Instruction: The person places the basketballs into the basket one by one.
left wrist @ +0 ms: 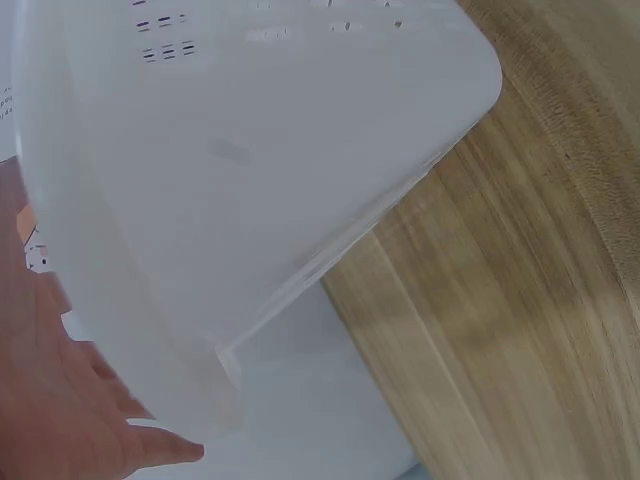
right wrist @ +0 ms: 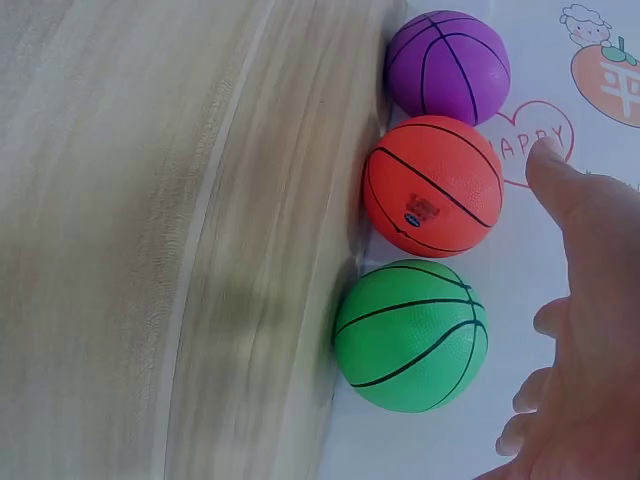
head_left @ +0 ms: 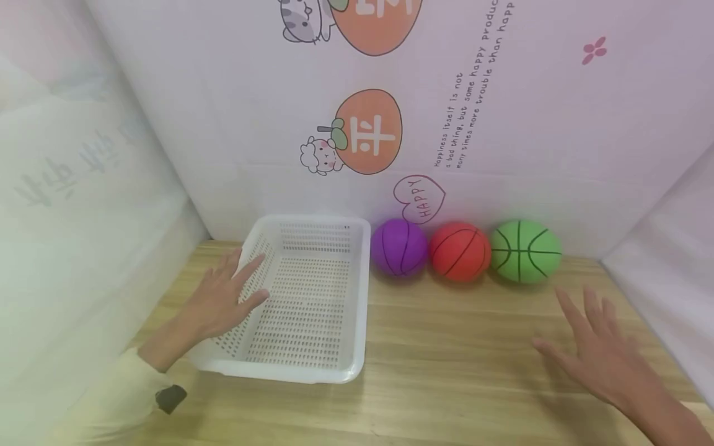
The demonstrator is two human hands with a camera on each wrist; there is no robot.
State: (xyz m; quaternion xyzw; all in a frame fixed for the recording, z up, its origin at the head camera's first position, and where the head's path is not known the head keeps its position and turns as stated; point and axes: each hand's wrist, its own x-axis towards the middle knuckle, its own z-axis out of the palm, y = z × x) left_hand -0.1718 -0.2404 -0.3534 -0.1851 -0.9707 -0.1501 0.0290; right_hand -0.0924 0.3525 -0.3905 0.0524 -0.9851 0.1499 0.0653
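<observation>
Head view: the backdrop [head_left: 530, 124] reads "HAPPY" and "Happiness itself is not a bad thing". Black-lined purple ball [head_left: 399, 248], red ball [head_left: 460, 252] and green ball [head_left: 526, 252] sit along the table's [head_left: 446, 359] back edge. My left hand [head_left: 223, 300], fingers apart, is at the white perforated basket's [head_left: 304, 297] left rim; my right hand [head_left: 602, 356], fingers spread, is near the green ball.

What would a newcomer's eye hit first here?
Likely the bright row along the back of the wooden table: in the head view, left to right, a purple basketball, a red basketball and a green basketball. Next, the white perforated basket left of them, with the left hand at its left rim. The right hand is apart from the balls, in front and to the right.
</observation>
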